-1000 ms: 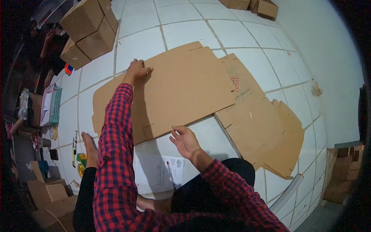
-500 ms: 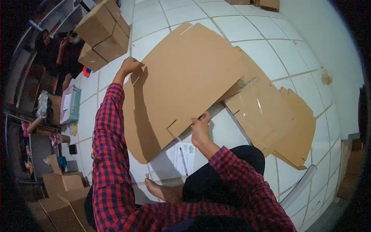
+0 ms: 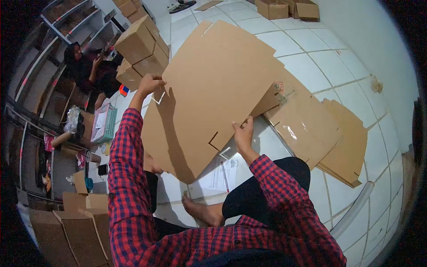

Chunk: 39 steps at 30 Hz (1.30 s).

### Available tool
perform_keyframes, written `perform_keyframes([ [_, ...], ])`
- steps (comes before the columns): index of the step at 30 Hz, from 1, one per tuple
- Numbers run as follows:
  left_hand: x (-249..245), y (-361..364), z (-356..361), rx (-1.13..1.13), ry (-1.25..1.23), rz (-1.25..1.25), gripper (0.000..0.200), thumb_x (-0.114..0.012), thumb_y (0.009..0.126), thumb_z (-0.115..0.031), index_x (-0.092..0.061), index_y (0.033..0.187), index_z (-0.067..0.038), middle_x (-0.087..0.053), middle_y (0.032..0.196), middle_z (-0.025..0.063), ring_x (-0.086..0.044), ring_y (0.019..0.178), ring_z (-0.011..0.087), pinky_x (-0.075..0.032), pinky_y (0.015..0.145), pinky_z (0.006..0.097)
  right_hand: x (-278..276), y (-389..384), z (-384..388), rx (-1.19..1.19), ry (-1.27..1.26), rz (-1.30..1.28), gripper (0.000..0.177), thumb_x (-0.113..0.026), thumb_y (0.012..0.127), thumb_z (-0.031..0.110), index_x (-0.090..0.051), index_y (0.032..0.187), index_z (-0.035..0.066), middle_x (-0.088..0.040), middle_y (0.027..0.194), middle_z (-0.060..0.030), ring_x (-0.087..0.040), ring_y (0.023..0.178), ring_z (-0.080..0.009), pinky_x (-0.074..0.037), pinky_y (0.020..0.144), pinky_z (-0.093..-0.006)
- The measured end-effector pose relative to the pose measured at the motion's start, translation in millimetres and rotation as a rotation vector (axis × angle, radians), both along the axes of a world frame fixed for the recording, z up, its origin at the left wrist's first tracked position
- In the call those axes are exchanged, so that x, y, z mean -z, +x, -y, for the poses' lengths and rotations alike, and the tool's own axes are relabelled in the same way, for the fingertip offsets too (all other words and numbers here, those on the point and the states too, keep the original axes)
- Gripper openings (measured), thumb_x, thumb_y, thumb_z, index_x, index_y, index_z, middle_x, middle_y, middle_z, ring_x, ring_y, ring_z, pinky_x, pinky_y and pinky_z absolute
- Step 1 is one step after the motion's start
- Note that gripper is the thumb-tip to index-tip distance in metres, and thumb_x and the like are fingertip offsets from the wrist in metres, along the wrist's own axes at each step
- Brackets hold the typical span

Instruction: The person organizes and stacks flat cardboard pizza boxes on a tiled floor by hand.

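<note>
A large flattened cardboard box [image 3: 213,84] with slotted flaps lies tilted in front of me, its far end over the floor. My left hand [image 3: 151,84] pinches its left edge near a slot. My right hand [image 3: 243,133] is closed on the lower right edge, thumb on top. Under its right side are more flattened boxes, one with clear tape and printing [image 3: 307,129], and another stack [image 3: 347,138] beyond. A printed paper sheet [image 3: 215,181] and a pen [image 3: 225,177] lie on the floor below my right hand.
Stacked closed cartons [image 3: 142,44] stand at the upper left beside a seated person [image 3: 89,71]. A green basket [image 3: 106,124] with papers, shelving [image 3: 35,89] and open boxes [image 3: 75,222] line the left. A pale tube [image 3: 353,209] lies at right, near the wall.
My right hand has moved up and right and now grips the cardboard's edge. The sheet has shifted slightly, and the camera view has swung, showing more of the seated person.
</note>
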<state>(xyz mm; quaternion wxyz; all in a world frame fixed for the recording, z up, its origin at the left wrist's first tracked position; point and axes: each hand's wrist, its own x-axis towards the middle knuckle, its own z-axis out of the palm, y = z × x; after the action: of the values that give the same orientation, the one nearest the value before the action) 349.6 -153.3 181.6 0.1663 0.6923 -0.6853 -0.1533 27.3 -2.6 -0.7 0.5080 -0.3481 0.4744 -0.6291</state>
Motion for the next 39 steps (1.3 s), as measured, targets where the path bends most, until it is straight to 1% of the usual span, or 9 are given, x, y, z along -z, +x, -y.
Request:
perform_keyframes([
  [2,-16,-5,-19,0.001,-0.031,0.069,0.028,-0.069,0.066,-0.023,-0.069,0.082,-0.001,-0.067,0.074,0.0123,-0.063,0.068,0.0190,-0.048,0.067,0.0317,-17,0,-11,-0.089,-0.105,0.101,0.043,-0.058,0.081,0.000,-0.035,0.117,0.005,-0.050,0.115,-0.0120,-0.054,0.104,-0.0208,-0.044,0.089,-0.0319],
  [6,-36,14,-40,-0.012,-0.108,0.077,0.027,-0.071,0.066,-0.020,-0.069,0.083,0.001,-0.067,0.076,0.0106,-0.063,0.071,0.0168,-0.048,0.069,0.0309,-28,-7,-9,-0.212,-0.331,0.189,0.050,-0.056,0.082,-0.002,-0.029,0.124,0.006,-0.047,0.122,-0.0129,-0.048,0.115,-0.0214,-0.040,0.096,-0.0338],
  [12,-105,25,-104,0.031,-0.125,-0.534,0.030,-0.069,0.072,-0.010,-0.064,0.099,-0.001,-0.064,0.091,0.0018,-0.059,0.081,0.0129,-0.045,0.074,0.0291,-151,-55,-5,-0.333,-0.439,0.327,0.056,-0.054,0.086,0.001,-0.026,0.135,0.004,-0.046,0.127,-0.0123,-0.048,0.114,-0.0197,-0.042,0.093,-0.0331],
  [14,-132,17,-137,0.023,-0.082,-0.587,0.028,-0.068,0.075,-0.007,-0.062,0.102,-0.002,-0.063,0.092,0.0015,-0.060,0.082,0.0108,-0.047,0.074,0.0271,-183,-70,0,-0.332,-0.415,0.379,0.054,-0.053,0.087,0.001,-0.027,0.135,0.003,-0.047,0.127,-0.0132,-0.049,0.113,-0.0198,-0.045,0.091,-0.0327],
  [17,-149,-9,-181,0.163,-0.042,-1.035,0.027,-0.064,0.080,-0.005,-0.058,0.105,0.002,-0.064,0.093,0.0042,-0.063,0.083,0.0108,-0.051,0.073,0.0222,-225,-97,5,-0.359,-0.424,0.252,0.055,-0.052,0.088,0.000,-0.026,0.136,0.003,-0.047,0.126,-0.0142,-0.051,0.110,-0.0189,-0.047,0.088,-0.0320],
  [20,-148,-18,-212,0.132,-0.115,-1.040,0.027,-0.064,0.081,-0.006,-0.057,0.105,0.004,-0.064,0.093,0.0054,-0.063,0.079,0.0108,-0.052,0.068,0.0228,-247,-124,-3,-0.649,-0.381,0.302,0.062,-0.057,0.085,0.002,-0.025,0.137,0.003,-0.045,0.129,-0.0127,-0.048,0.114,-0.0181,-0.045,0.091,-0.0309],
  [23,-137,-15,-245,0.052,-0.086,-0.900,0.025,-0.064,0.081,-0.009,-0.058,0.102,0.003,-0.064,0.092,0.0059,-0.063,0.077,0.0101,-0.051,0.064,0.0220,-255,-145,-41,-0.761,-0.399,-0.005,0.074,-0.066,0.076,0.004,-0.024,0.137,0.002,-0.038,0.135,-0.0085,-0.040,0.123,-0.0164,-0.042,0.095,-0.0280],
  [32,-130,-36,-318,0.138,0.065,-1.109,0.031,-0.067,0.069,-0.005,-0.059,0.097,0.003,-0.063,0.091,0.0084,-0.062,0.082,0.0147,-0.051,0.075,0.0264,-253,-153,-102,-0.759,-0.220,0.031,0.074,-0.067,0.075,0.002,-0.026,0.137,0.002,-0.046,0.128,-0.0084,-0.047,0.116,-0.0155,-0.042,0.095,-0.0275],
  [39,-135,-24,-317,0.278,0.033,-1.073,0.034,-0.069,0.067,-0.002,-0.058,0.099,0.004,-0.064,0.087,0.0091,-0.064,0.075,0.0163,-0.053,0.073,0.0292,-272,-143,-109,-0.786,-0.368,-0.003,0.071,-0.064,0.074,-0.002,-0.029,0.136,0.003,-0.049,0.124,-0.0103,-0.052,0.109,-0.0154,-0.042,0.095,-0.0270],
])
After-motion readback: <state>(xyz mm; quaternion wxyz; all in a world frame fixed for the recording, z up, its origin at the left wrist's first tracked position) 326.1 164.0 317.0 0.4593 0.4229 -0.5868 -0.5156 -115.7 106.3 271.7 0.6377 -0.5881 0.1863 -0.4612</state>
